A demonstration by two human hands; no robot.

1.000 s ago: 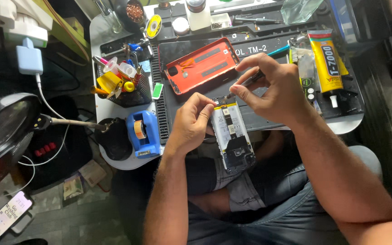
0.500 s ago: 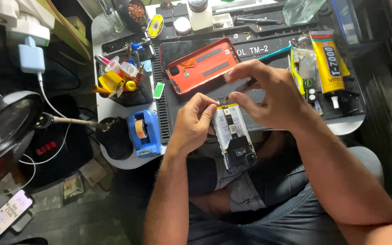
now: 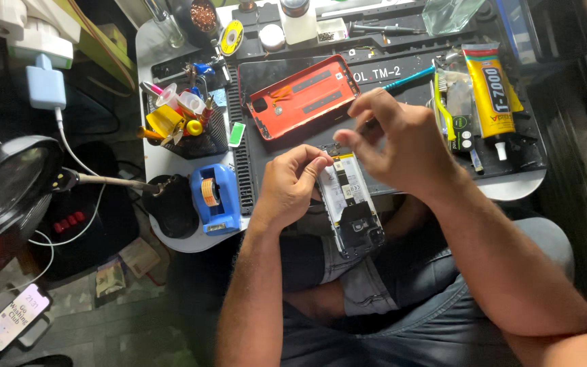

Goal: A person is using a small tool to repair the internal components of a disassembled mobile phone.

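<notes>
The opened phone [image 3: 350, 204] lies face down with its back off and its insides showing, its top end on the near edge of the bench [image 3: 511, 187] and its lower end hanging over the person's lap. The left hand [image 3: 292, 185] holds the phone at its upper left edge, fingers [image 3: 315, 163] curled and pressed against the frame there. The right hand [image 3: 399, 139] hovers just above the phone's top end, its fingers pinched closed around a thin tool whose tip points down at the top edge; the tool itself is too small and hidden to tell what it is. Just beyond the phone, farther up the dark work mat [image 3: 402, 75], rests the orange back cover [image 3: 304, 95], inside face up. To the right of the phone, past the right hand, lie a yellow glue tube [image 3: 489, 88] and a yellow toothbrush [image 3: 443, 109], with a teal-handled tool [image 3: 409, 77] slanting toward the back cover. To the left of the phone, off the mat, stands a blue tape dispenser [image 3: 215, 197], and beyond that a black mesh basket [image 3: 188, 129] crowded with small tools and bottles. Far left of the phone a round magnifying lamp [image 3: 8, 180] leans in on a bent arm, and another phone [image 3: 16, 317] with a lit screen lies on the floor below it.
</notes>
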